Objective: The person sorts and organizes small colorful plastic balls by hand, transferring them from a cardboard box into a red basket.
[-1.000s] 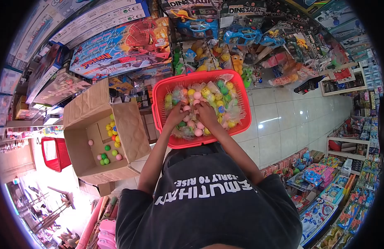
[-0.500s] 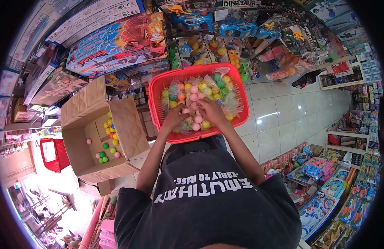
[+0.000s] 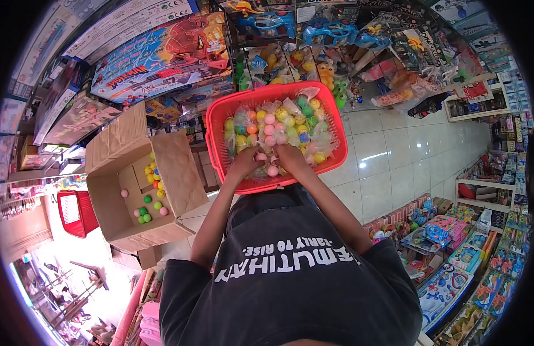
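A red plastic basket point(image 3: 211, 151) in front of my body holds several small balls in clear plastic bags, coloured pink, yellow, green and orange. My left hand point(image 3: 245, 163) is in its near half, fingers pinched at a clear bag of pink balls point(image 3: 270, 130). Close beside it, my right hand point(image 3: 290, 159) is also closed at that bag, with its fingertips by a pink ball. Another pink ball point(image 3: 272, 170) shows just below the fingers. The exact grip of the fingertips is partly hidden.
Left of the basket stands an open cardboard box point(image 3: 114, 210) with several loose balls inside. Behind it is another red basket point(image 3: 76, 213). Boxed toys point(image 3: 163, 60) line the far side, and packaged toys point(image 3: 443, 230) lie at right beyond the tiled floor point(image 3: 373, 173).
Both hands have drawn toward the near rim of the basket and closer together. More of the pink balls now show beyond my fingers.
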Available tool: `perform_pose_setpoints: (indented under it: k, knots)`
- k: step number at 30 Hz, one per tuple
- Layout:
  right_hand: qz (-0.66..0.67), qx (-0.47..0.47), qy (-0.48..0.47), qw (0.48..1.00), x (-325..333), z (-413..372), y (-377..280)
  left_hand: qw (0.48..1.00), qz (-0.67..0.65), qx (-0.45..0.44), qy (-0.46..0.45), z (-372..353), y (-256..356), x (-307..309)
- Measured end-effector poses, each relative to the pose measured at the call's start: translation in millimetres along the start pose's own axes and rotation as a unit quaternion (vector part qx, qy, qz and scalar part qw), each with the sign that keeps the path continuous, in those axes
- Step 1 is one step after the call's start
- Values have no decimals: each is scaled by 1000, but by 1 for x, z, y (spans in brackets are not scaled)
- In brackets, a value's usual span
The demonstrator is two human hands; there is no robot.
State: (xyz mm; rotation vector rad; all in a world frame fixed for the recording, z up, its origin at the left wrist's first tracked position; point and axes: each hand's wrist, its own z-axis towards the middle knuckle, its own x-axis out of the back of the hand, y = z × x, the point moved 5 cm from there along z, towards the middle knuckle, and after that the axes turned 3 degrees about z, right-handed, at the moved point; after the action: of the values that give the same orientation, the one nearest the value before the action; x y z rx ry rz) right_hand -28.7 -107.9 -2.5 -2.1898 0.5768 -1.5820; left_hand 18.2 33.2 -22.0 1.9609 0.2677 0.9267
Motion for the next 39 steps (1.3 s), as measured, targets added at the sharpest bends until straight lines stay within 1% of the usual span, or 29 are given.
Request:
perform_pose_setpoints:
  k: [3, 6, 8, 9, 10, 11, 12, 13, 14, 15, 17, 18, 20, 24, 27, 30, 32, 35, 36, 38, 39]
  knots:
    - [-35, -7, 9, 999, -6, 1, -2, 1000, 14, -6, 1, 1, 0, -2]
    - [-26, -2, 16, 1000, -5, -1, -5, 1000, 20, 18, -2, 0, -3, -4]
    - [-22, 14, 13, 1000, -5, -1, -2, 998, -30, 14, 47, 1, -13, -6]
    - [-18, 29, 13, 999, -4, 0, 0, 998, -29, 14, 47, -1, -9, -3]
    - [-18, 30, 13, 999, -4, 0, 4, 999, -16, 22, 22, -2, -5, -2]
    - [15, 51, 19, 998, -2, 0, 7, 999, -4, 31, -2, -4, -2, -2]
    - [50, 71, 23, 996, 0, -2, 8, 999, -4, 33, -2, -5, -4, -4]
    - [51, 71, 22, 996, 1, -4, 11, 1000, 7, 14, -16, -6, -3, -7]
    - [106, 62, 3, 992, 0, -5, 14, 999, 18, -5, -29, -6, -3, -10]
    - [162, 54, -16, 985, -2, -6, 16, 999, 20, -5, -30, -7, -1, -10]
    - [177, 63, 0, 982, -3, -8, 16, 997, 73, -24, -9, -9, 7, -9]
    - [188, 72, 16, 979, -1, -9, 16, 997, 74, -27, -12, -8, 8, -10]
    - [196, 69, 26, 978, -1, -9, 18, 997, 74, -21, 2, -6, 8, -11]
    - [201, 79, 42, 976, 2, -9, 16, 998, 63, -22, 4, -6, 9, -11]
    - [211, 64, 28, 975, 1, -9, 18, 997, 63, -30, -24, -6, 4, -11]
    - [219, 61, 25, 973, 0, -9, 19, 999, 33, -7, -13, -6, -6, -6]
    - [233, 57, 21, 971, 2, -9, 17, 998, -7, -41, 40, 1, -11, 0]
    - [248, 60, 28, 967, 4, -10, 16, 998, 21, -25, 56, 8, 0, 5]
    - [250, 68, 38, 965, 6, -11, 16, 998, 21, -26, 56, 10, 5, 5]
    - [253, 63, 38, 965, 7, -11, 16, 996, 6, -17, 90, 15, 14, 7]
    - [256, 59, 35, 964, 6, -10, 17, 996, 5, -18, 89, 16, 18, 4]
